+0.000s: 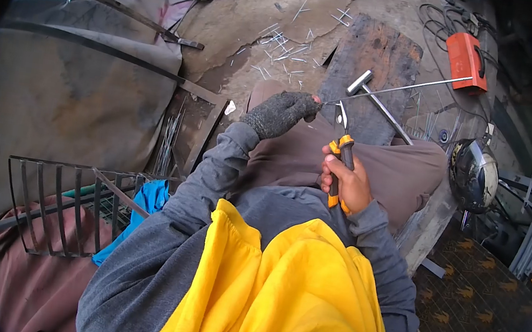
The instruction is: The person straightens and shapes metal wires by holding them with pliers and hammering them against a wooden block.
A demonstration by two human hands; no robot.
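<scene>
My left hand (281,113), in a dark grey knitted glove, is closed around one end of a thin metal rod (417,87). From the fingertips the rod slants up and right toward an orange box. My bare right hand (350,182) grips pliers (341,142) by their yellow and black handles. The plier jaws point away from me and sit right at the rod, close beside the gloved fingertips. Just beyond, a metal hammer (381,107) lies across a worn wooden board (375,53), its head toward the upper left.
Several short cut rod pieces (284,51) are scattered on the concrete floor. The orange box (466,61) with coiled cables stands at upper right, a welding helmet (477,170) below it. A black metal grille (66,207) and a blue cloth (139,213) lie at left.
</scene>
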